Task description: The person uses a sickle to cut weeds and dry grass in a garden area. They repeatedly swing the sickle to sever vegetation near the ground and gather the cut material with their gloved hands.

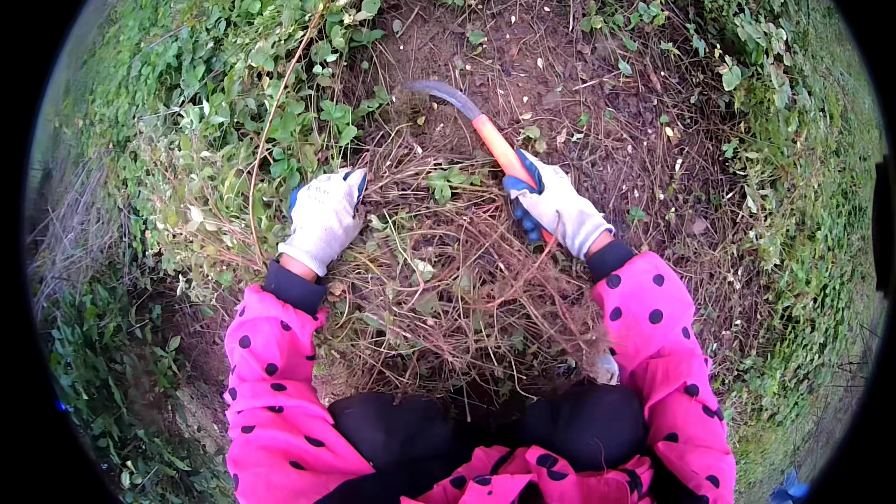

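My right hand (pixel 549 199), in a white knit glove with blue-coated fingers, grips the orange handle (pixel 498 147) of a sickle. Its curved grey blade (pixel 446 93) reaches up and left, the tip close over bare soil near green leaves. My left hand (pixel 323 215), gloved alike, is curled at the edge of the growth. Dry stems (pixel 392 178) run up to its thumb side, seemingly in its grasp; the palm and most of the fingers are hidden. Between my forearms lies a tangled heap of dry vines and stems (pixel 462 294), with a few green leaves (pixel 448 182) on top.
Leafy vines (pixel 280 77) cover the ground to the left, with a long brown stem (pixel 283 84) arching out of them. Bare brown soil (pixel 518 56) strewn with dry litter lies ahead. More low greenery (pixel 770 77) borders the right side. My dark-clad knees (pixel 584 423) are close behind the heap.
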`<state>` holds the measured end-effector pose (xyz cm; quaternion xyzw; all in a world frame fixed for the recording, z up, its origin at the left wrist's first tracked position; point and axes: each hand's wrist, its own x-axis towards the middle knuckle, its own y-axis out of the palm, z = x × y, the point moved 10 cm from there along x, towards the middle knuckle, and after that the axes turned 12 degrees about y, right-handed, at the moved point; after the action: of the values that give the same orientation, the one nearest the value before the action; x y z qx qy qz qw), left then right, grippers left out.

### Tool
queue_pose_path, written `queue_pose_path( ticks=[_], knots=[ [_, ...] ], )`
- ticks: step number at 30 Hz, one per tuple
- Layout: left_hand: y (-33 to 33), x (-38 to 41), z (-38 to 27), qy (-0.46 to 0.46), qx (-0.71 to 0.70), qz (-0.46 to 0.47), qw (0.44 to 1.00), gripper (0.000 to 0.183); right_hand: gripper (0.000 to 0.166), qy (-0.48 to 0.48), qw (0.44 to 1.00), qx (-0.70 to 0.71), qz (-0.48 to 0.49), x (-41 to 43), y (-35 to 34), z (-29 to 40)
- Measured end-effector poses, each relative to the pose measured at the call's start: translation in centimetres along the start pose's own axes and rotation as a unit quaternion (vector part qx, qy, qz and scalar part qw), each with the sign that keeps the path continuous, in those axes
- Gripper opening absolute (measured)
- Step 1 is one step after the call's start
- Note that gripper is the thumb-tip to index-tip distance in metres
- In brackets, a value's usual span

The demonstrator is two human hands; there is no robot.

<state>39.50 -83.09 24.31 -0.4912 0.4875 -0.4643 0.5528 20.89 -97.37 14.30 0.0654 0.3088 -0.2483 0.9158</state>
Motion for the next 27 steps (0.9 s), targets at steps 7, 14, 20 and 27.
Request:
queue_pose_path(
  ticks=[7, 14, 20, 27],
  knots=[
    [-1.7, -6.4, 0.4, -0.013, -0.06, -0.037, 0.997, 0.056, 0.058, -0.06, 0.99, -0.109, -0.067, -12.9, 0.6, -7.7],
    [-14.4, 4.9, -2.2, 0.058, -0.023, -0.131, 0.989, 0.067, 0.052, -0.02, 0.965, -0.253, -0.061, -13.1, 0.9, -8.6],
    [4.1, 12.6, -2.1, 0.185, 0.179, 0.28, 0.925, 0.043, 0.073, -0.161, 0.93, -0.325, -0.055, -13.8, 3.8, -6.5],
    [2.8, -0.7, -1.8, 0.06, -0.007, 0.136, 0.989, 0.035, 0.061, -0.083, 0.993, 0.028, -0.08, -12.7, 0.4, -8.8]
  ],
)
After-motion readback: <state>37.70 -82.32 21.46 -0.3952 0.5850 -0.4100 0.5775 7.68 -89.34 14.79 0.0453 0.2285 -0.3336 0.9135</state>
